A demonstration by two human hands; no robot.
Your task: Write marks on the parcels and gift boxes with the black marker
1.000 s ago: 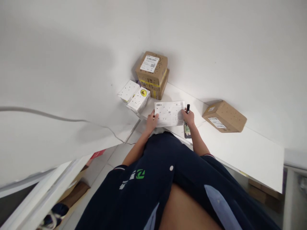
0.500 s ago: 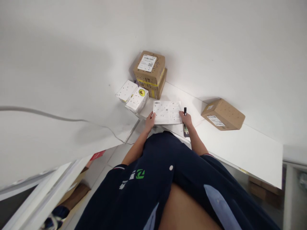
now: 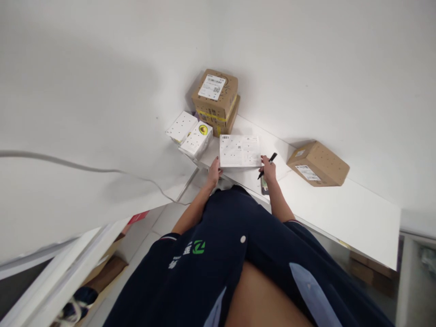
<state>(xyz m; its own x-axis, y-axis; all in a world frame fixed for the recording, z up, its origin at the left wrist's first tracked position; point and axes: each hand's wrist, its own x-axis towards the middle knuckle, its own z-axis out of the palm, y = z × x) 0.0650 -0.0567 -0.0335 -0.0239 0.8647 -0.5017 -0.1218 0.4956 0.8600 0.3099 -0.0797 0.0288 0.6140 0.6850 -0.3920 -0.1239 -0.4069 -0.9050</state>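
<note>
A flat white box (image 3: pixel 238 154) with printed text, a barcode and dark specks is in front of me over the white table. My left hand (image 3: pixel 214 173) grips its left near corner, the fingers partly hidden beneath. At the opposite end, my right hand (image 3: pixel 268 169) has its fingertips against the box's right edge while its closed fingers hold a black marker (image 3: pixel 272 157) slantwise. Just below that hand lies a dark phone-like object (image 3: pixel 265 187), partly covered.
Two white boxes, one with an avocado picture (image 3: pixel 195 140), stand left of a stack of cardboard boxes (image 3: pixel 218 97). Another cardboard box (image 3: pixel 322 163) sits on the table (image 3: pixel 361 218) to the right. A grey cable (image 3: pixel 85 169) hangs along the left wall.
The white box has moved away from me and its near side now shows. In my right hand the marker has turned from upright to slanted.
</note>
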